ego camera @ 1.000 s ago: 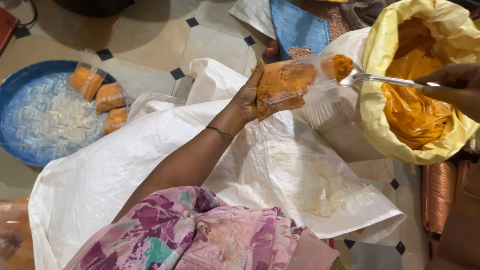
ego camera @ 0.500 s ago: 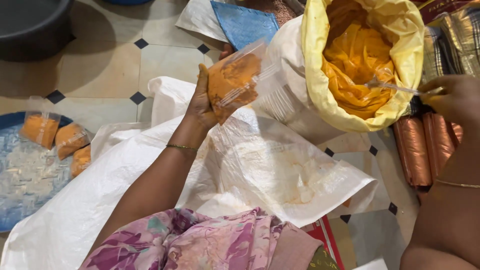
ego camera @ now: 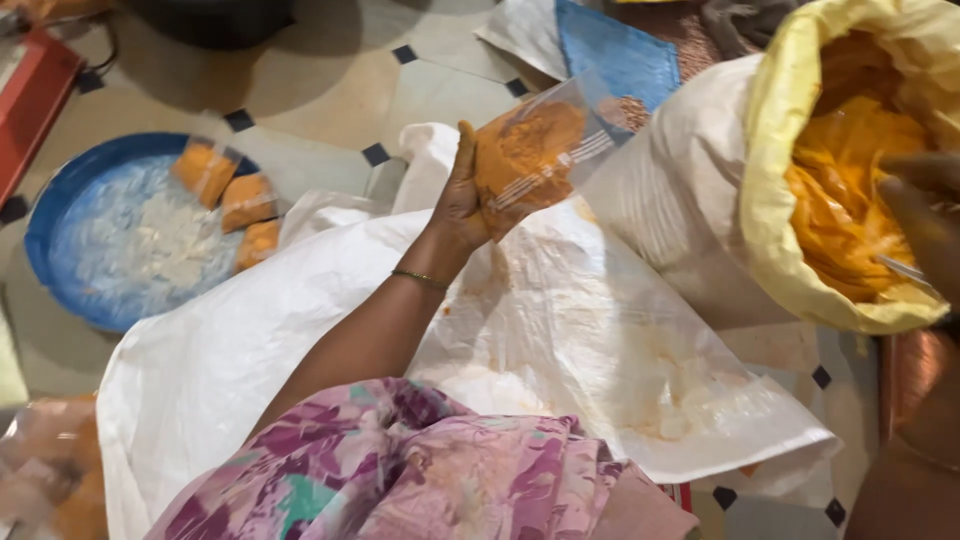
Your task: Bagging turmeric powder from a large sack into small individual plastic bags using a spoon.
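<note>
- Head view, the only view: the left hand [ego camera: 462,195] is up above the far edge of the white woven plastic sheet [ego camera: 300,330], fingers closed round a small clear plastic pouch partly filled with orange powder [ego camera: 535,150], its mouth tipped toward the sack.
- The right hand [ego camera: 925,215] is blurred, sitting inside the mouth of the big yellow-lined sack of orange powder [ego camera: 800,200] at the right edge of the sheet. It looks curled round a thin metal spoon handle [ego camera: 905,268], though the blur leaves the grip itself uncertain.
- Over at the left edge of the sheet, on the tiled floor [ego camera: 330,100], a round blue basin holding white flakes [ego camera: 70,200] carries 3 filled orange pouches [ego camera: 245,200] along its right rim, touching one another.
- Orange stains mark the sheet near its right corner.
- My read on the step: this is the filling stage, pouch held ready while the spoon digs for another load.
- What the next move calls for, as I judge it: a level spoon carried across to the pouch mouth, with the left hand keeping that mouth wide and steady, since a wobble would dust powder over the sheet.
</note>
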